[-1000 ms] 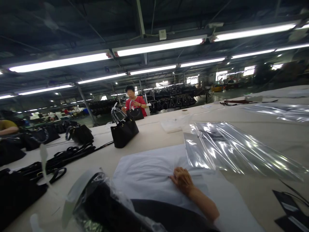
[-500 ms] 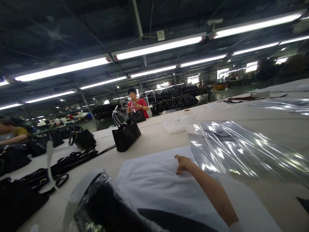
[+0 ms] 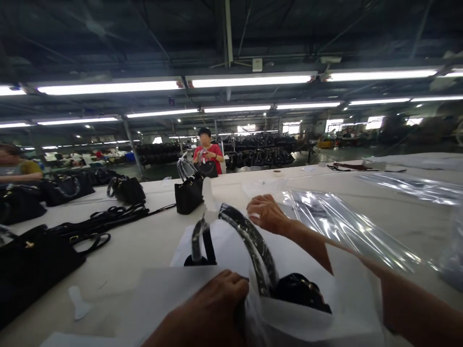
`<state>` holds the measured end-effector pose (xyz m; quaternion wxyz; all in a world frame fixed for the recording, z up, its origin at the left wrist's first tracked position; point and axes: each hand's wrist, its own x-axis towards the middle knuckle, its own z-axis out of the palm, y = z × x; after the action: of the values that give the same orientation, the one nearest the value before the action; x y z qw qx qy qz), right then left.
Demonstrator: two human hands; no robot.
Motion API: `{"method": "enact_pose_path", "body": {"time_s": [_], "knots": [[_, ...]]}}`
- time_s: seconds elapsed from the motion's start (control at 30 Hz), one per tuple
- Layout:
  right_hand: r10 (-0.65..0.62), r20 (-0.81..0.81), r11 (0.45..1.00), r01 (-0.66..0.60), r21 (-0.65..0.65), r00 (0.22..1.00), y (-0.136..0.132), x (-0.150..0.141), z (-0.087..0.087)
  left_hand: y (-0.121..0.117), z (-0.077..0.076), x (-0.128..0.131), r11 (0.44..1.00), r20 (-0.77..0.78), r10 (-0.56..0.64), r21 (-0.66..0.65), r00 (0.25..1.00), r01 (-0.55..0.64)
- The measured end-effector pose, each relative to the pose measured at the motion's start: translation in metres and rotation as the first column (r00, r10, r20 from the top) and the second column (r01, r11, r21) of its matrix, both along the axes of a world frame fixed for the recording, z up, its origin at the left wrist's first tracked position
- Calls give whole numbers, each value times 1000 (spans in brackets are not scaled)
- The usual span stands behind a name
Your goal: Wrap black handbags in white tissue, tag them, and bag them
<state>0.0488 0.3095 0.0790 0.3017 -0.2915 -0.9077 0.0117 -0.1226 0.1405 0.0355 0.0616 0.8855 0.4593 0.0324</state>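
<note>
A black handbag [image 3: 300,291] with plastic-wrapped handles [image 3: 249,241] stands close in front of me, partly inside a white fabric dust bag [image 3: 300,323]. My left hand [image 3: 213,311] is closed on the bag's near edge by the handle base. Reaching forward, my right hand [image 3: 265,214] has its fingers curled on the far edge of the white dust bag beyond the handles.
Clear plastic sheets [image 3: 347,226] lie to the right on the long beige table [image 3: 144,241]. Black handbags [image 3: 188,193] and straps [image 3: 101,221] sit to the left. A person in red [image 3: 207,154] stands across the table; another person [image 3: 16,166] is at far left.
The handbag has come up into view with its handles upright. My left hand has appeared gripping it. My right hand moved from the flat white cloth to its far edge.
</note>
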Motion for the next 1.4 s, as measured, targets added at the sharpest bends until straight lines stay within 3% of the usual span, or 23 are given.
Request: {"method": "enact_pose_path", "body": {"time_s": [0.07,0.1,0.2,0.27,0.3,0.4,0.53,0.67,0.77,0.87,0.93,1.0,1.13,1.27,1.33,1.4], "knots": [[113,-96,980,-127,-153,989,-20,-2,12,-9,18,3,998,2,35,-50,999,-34],[166,-149,943,-202,-266,975,-30,-3,16,-13,24,4,997,-15,51,-60,999,-52],[268,-281,725,-385,-571,922,-61,-6,24,-16,32,5,997,-62,72,-18,995,-73],[238,-294,608,-379,-698,925,-82,-7,28,-14,30,4,998,-68,60,11,996,-59],[213,-279,585,-351,-731,936,-91,-7,29,-13,28,3,999,-65,47,16,997,-47],[189,-207,583,-279,-763,960,-112,-8,33,-8,23,-2,1000,-15,-18,22,1000,18],[195,-105,539,-197,-819,975,-121,-7,35,-10,22,-8,996,107,-81,52,991,76],[232,-101,428,-195,-883,967,-117,-5,33,-17,12,-11,986,175,-44,167,984,15],[254,-148,283,-220,-934,956,-113,-4,29,-20,-6,-16,900,189,-96,435,977,4],[250,-162,207,-216,-954,955,-107,-2,24,-22,-21,-23,686,256,-234,727,938,-27],[256,-134,209,-190,-959,957,-105,-1,24,-21,-23,-25,555,274,-309,829,911,-61],[281,-91,235,-160,-959,955,-105,-1,26,-18,-20,-25,532,237,-334,847,912,-26],[312,-35,300,-133,-945,949,-113,-3,33,-10,-9,-22,661,254,-350,749,902,46],[231,-16,383,-106,-918,973,-113,4,29,-4,-9,-23,757,265,-309,650,913,68],[129,-61,485,-116,-867,990,-109,13,31,-4,-11,-24,760,220,-265,646,939,63],[-35,-182,655,-115,-747,983,-111,24,41,-3,-11,-25,754,183,-247,653,952,70]]}}
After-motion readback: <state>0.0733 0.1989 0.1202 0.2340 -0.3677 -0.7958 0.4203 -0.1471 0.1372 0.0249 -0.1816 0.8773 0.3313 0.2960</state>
